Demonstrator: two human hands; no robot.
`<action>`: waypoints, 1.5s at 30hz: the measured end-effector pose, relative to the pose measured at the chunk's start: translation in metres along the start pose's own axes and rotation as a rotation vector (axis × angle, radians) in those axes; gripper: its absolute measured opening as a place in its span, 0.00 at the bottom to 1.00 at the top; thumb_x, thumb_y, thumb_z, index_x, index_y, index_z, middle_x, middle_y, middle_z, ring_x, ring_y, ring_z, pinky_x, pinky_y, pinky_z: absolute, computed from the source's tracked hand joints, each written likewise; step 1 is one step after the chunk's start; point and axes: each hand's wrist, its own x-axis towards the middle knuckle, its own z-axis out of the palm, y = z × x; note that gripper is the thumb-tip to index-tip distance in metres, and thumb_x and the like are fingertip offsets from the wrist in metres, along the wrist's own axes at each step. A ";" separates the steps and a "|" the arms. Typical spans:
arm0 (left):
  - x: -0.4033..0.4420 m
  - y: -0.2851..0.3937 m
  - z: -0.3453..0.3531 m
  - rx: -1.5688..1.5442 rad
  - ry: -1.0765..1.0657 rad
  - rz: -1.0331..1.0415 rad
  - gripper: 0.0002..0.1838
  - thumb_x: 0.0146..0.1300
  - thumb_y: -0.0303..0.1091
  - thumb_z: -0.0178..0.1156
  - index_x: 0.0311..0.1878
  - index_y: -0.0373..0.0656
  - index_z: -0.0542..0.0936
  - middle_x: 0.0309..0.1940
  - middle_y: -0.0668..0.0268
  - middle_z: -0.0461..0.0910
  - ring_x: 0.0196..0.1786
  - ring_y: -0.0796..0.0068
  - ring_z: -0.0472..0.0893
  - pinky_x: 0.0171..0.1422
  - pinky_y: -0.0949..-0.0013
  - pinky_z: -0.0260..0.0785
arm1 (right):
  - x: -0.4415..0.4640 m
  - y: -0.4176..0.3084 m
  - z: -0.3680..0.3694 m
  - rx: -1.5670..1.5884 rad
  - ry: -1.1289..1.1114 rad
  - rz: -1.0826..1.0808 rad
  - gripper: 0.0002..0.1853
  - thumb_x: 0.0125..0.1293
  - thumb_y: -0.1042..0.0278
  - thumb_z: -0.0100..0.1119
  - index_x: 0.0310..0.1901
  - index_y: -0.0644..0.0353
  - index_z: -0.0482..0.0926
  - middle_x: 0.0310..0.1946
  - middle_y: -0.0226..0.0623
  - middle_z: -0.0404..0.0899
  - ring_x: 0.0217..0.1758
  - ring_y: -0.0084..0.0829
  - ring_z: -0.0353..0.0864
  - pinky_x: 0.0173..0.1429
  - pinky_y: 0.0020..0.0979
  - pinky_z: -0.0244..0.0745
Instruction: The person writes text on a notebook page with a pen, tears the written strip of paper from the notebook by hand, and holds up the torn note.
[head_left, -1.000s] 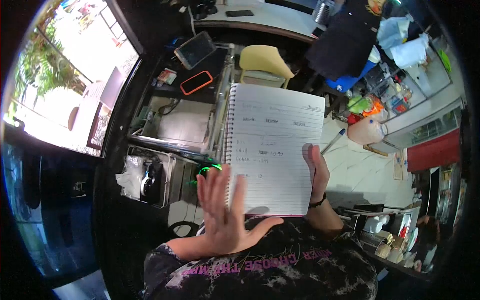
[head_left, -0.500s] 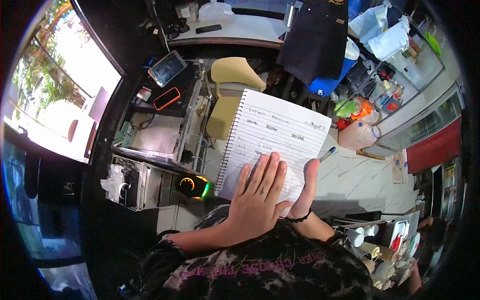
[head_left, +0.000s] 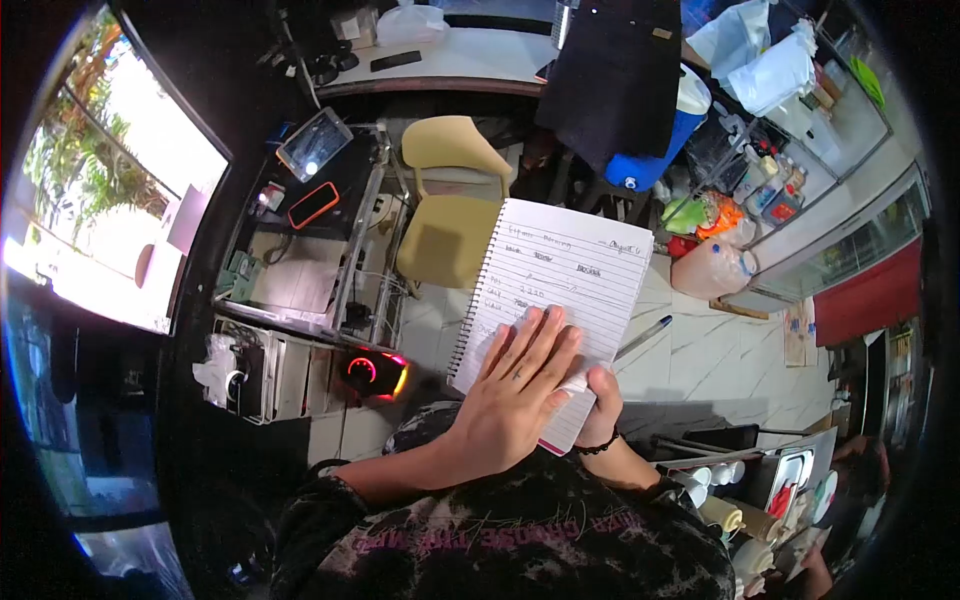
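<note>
The spiral notebook point(head_left: 570, 265) is positioned in front of the torso, page facing up. The left hand point(head_left: 510, 395) lies flat on the lower page, fingers extended and close together. The right hand point(head_left: 601, 405) grips the lower right edge, thumb uppermost; its other fingers are hidden. A pen point(head_left: 645, 338) projects beyond that edge.

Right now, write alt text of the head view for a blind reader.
A spiral notebook with handwriting, the left hand spread over it and the right hand holding its lower right edge. A pen sticks out past it; a yellow chair stands beyond.
</note>
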 end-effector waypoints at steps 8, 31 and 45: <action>0.014 -0.059 -0.010 -0.308 0.662 0.303 0.22 0.51 0.16 0.52 0.51 0.44 0.77 0.46 0.51 0.71 0.47 0.55 0.76 0.45 0.66 0.71 | 0.025 -0.014 0.014 0.001 0.368 0.043 0.27 0.59 0.63 0.51 0.57 0.70 0.62 0.49 0.43 0.71 0.53 0.31 0.70 0.58 0.31 0.62; 0.141 -0.299 -0.149 -0.717 0.107 -0.258 0.29 0.51 0.17 0.59 0.58 0.31 0.61 0.30 0.60 0.81 0.31 0.82 0.78 0.37 0.81 0.67 | 0.130 0.040 0.051 -0.330 0.828 -0.379 0.22 0.57 0.64 0.50 0.49 0.71 0.69 0.37 0.43 0.75 0.40 0.30 0.75 0.46 0.30 0.70; 0.149 -0.280 -0.151 -0.969 -0.040 -0.338 0.39 0.39 0.13 0.68 0.56 0.36 0.59 0.19 0.63 0.78 0.26 0.82 0.77 0.32 0.82 0.68 | 0.139 0.062 0.027 -0.345 0.792 -0.451 0.22 0.56 0.70 0.50 0.51 0.75 0.67 0.40 0.44 0.75 0.40 0.32 0.76 0.46 0.30 0.70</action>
